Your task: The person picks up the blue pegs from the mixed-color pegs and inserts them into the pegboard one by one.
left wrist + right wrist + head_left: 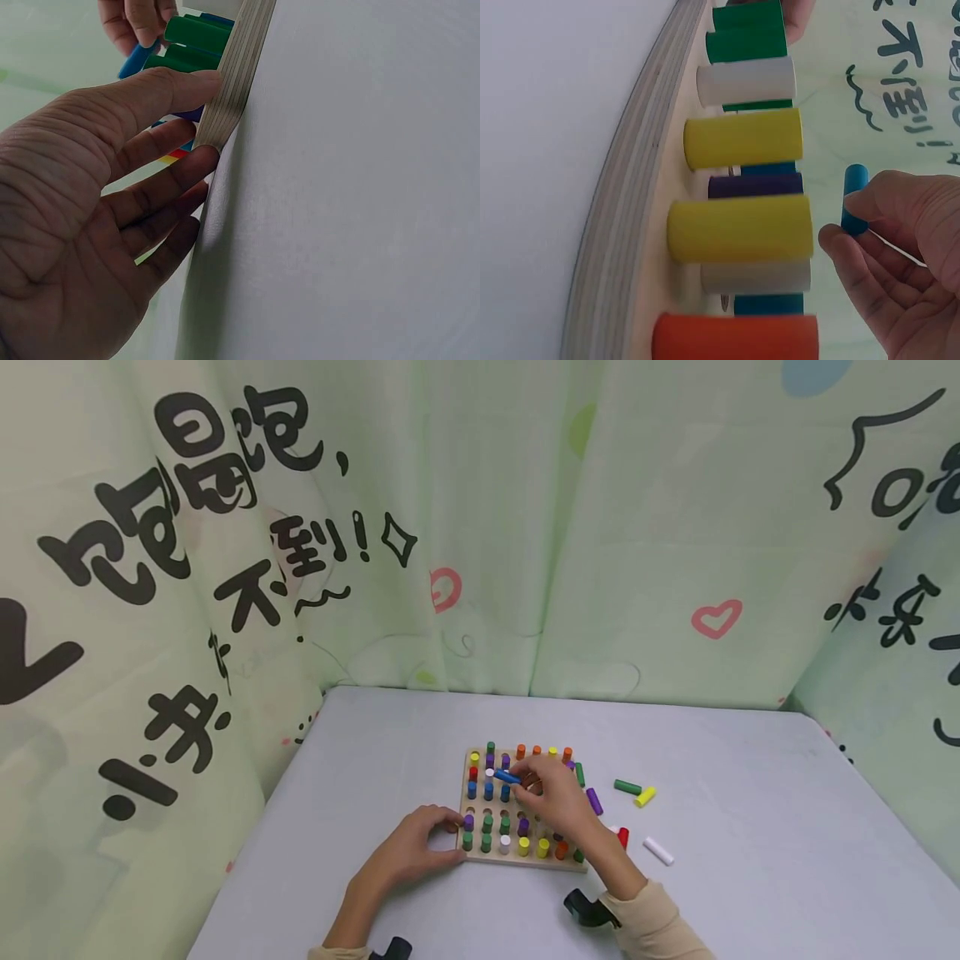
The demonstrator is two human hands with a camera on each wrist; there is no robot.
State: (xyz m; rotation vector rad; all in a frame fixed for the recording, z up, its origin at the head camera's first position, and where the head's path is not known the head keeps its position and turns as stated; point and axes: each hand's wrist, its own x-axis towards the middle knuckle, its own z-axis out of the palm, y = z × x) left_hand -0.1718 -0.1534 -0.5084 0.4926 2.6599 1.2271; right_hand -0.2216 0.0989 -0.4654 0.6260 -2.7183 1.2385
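Between thumb and fingertips, my right hand (555, 793) pinches a blue peg (507, 776), tilted above the wooden pegboard (525, 862). In the right wrist view the blue peg (855, 199) is clear of the board. My left hand (415, 847) rests against the board's left edge, thumb near the front corner. The left wrist view shows those fingers (161, 184) fairly straight, touching the side of the layered wood. Upright pegs fill many holes, among them green pegs (487, 824), yellow pegs (533, 847) and blue pegs (488, 791). My right hand hides part of the board.
Right of the board lie loose pegs on the white tabletop (750, 827): a green peg (627, 787), a yellow peg (645, 797), a purple peg (594, 802), a red peg (623, 837) and a white peg (658, 851). Printed curtains (622, 527) stand behind the table.
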